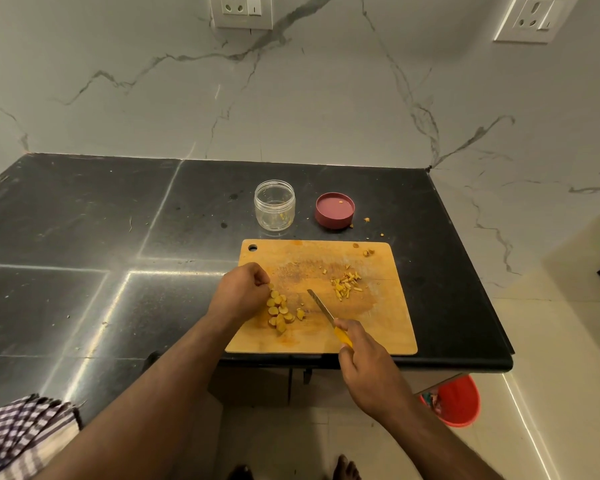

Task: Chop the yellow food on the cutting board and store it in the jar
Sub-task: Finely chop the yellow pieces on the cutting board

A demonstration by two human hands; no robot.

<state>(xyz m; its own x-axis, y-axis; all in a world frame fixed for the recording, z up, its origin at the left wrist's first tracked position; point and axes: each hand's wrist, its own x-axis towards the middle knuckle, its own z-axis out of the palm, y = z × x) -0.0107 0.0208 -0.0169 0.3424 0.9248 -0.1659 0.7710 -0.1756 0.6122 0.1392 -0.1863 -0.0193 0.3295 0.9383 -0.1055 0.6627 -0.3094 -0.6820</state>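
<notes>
A wooden cutting board (378, 327) lies at the counter's front edge. Round yellow slices (278, 311) are heaped on its left part, and thin chopped yellow sticks (345, 284) lie on its right part. My left hand (241, 291) has its fingers curled at the top of the slice heap; whether it pinches a slice I cannot tell. My right hand (364, 358) grips the yellow handle of a knife (321, 306), its blade pointing up-left over the board's middle. Behind the board stands a clear jar (274, 205), open, with a few yellow bits inside.
A red lid (335, 210) lies upside down right of the jar, with yellow crumbs around it. The black counter (84, 220) ends just right of the board. A red bucket (456, 405) stands on the floor below. A checked cloth (21, 431) lies at lower left.
</notes>
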